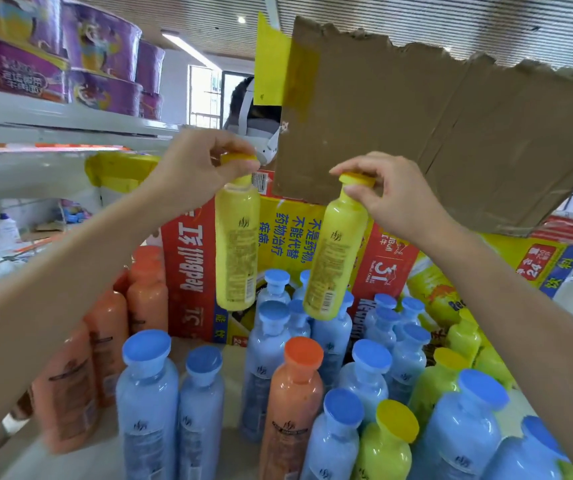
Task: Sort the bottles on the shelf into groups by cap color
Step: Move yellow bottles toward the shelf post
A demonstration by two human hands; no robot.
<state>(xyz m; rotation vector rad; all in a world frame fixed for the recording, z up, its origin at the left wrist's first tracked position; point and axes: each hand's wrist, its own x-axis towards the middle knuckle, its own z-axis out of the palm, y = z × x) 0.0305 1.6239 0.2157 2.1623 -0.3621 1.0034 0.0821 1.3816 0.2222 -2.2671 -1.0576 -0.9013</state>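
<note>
My left hand (197,168) pinches the yellow cap of a yellow bottle (236,244) that hangs in the air above the shelf. My right hand (392,192) pinches the cap of a second yellow bottle (333,258), tilted slightly, just to the right of the first. Below them stand several blue-capped bottles (271,341) in the middle. An orange-capped bottle (295,403) stands among the blue ones. Several orange bottles (105,341) cluster at the left. Yellow-capped bottles (387,441) stand at the lower right and further right (465,337).
A Red Bull carton (191,271) stands behind the bottles, with a torn brown cardboard flap (416,133) above it. An upper shelf (53,126) at the left carries purple noodle tubs (98,46). Another person's head shows behind the carton.
</note>
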